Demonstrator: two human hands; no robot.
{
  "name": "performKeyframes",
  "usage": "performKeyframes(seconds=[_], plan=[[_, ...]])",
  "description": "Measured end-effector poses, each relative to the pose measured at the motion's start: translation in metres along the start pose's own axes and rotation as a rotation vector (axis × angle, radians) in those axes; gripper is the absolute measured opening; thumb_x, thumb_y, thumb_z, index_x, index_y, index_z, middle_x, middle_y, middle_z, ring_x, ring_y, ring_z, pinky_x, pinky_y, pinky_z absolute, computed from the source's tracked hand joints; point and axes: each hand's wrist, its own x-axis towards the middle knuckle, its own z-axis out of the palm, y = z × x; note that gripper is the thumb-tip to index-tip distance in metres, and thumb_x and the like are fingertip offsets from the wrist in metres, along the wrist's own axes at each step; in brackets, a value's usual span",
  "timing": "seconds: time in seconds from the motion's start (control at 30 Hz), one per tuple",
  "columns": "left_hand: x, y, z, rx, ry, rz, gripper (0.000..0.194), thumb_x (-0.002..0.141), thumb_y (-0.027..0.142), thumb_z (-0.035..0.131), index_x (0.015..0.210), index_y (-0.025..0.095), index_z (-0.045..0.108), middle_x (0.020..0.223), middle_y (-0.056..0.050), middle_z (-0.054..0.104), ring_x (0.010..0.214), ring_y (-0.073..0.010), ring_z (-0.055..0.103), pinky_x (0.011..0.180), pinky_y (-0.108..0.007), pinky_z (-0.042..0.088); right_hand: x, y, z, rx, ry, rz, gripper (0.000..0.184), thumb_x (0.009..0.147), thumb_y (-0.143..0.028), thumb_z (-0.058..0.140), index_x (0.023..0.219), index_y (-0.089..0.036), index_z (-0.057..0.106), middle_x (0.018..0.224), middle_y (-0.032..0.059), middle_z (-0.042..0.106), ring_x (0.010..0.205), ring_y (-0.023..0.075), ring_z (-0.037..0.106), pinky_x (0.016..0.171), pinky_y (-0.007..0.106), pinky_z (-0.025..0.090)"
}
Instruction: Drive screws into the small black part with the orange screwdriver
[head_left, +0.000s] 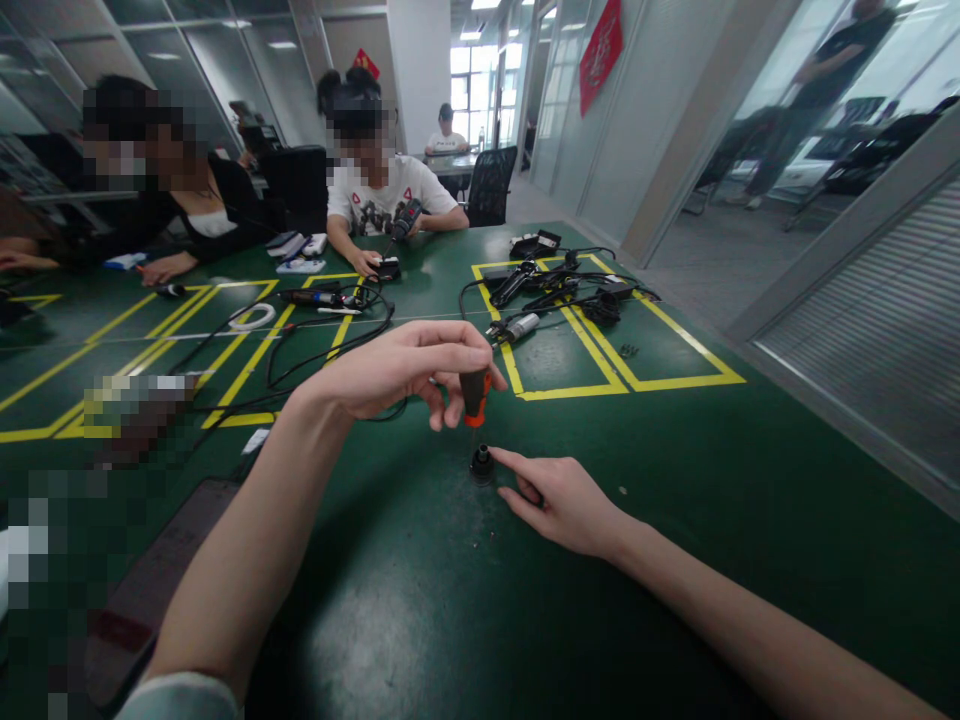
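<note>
My left hand grips the orange-and-dark handle of a screwdriver from above. Its thin shaft points straight down at a small black round part standing on the green table. Whether the tip sits in a screw is too small to tell. My right hand lies to the right of that part, index finger stretched out to its upper edge and thumb near its base. The other right fingers are curled under the palm. A few tiny specks lie on the table just below the part.
Yellow tape marks areas on the green table. Cables and tools are heaped at the back right. A power tool with a cord and a white ring lie back left. Across the table a person holds a drill.
</note>
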Motion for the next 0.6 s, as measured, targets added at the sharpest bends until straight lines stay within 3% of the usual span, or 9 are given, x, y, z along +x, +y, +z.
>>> performKeyframes(seconds=[0.13,0.37,0.6], plan=[[0.0012,-0.0025,-0.0014,-0.066,-0.038,0.003,0.032,0.092,0.045,0.071,0.094,0.016,0.058,0.093,-0.009,0.078,0.058,-0.0138,0.069,0.048,-0.021,0.054,0.0002,-0.0002,-0.0002,0.006,-0.01,0.009,0.052,0.097,-0.024,0.057,0.148,-0.019,0.058,0.065,-0.0035,0.062,0.055,0.0142,0.055,0.06,0.025,0.041],[0.002,-0.0015,-0.0005,0.048,-0.007,0.021,0.034,0.099,0.042,0.057,0.117,0.015,0.068,0.092,-0.007,0.074,0.056,-0.0107,0.06,0.044,-0.018,0.044,-0.0002,0.0002,0.0003,0.013,0.004,0.0,0.052,0.097,-0.024,0.056,0.149,-0.018,0.058,0.064,-0.0039,0.061,0.054,0.0138,0.053,0.059,0.024,0.039],[-0.0002,0.0004,-0.0006,0.131,0.039,0.012,0.034,0.094,0.046,0.066,0.097,0.012,0.071,0.082,-0.006,0.069,0.057,-0.0101,0.058,0.044,-0.017,0.041,-0.0003,0.0004,0.0011,0.014,0.004,0.001,0.051,0.097,-0.025,0.056,0.148,-0.017,0.058,0.064,-0.0038,0.061,0.055,0.014,0.054,0.06,0.025,0.039]])
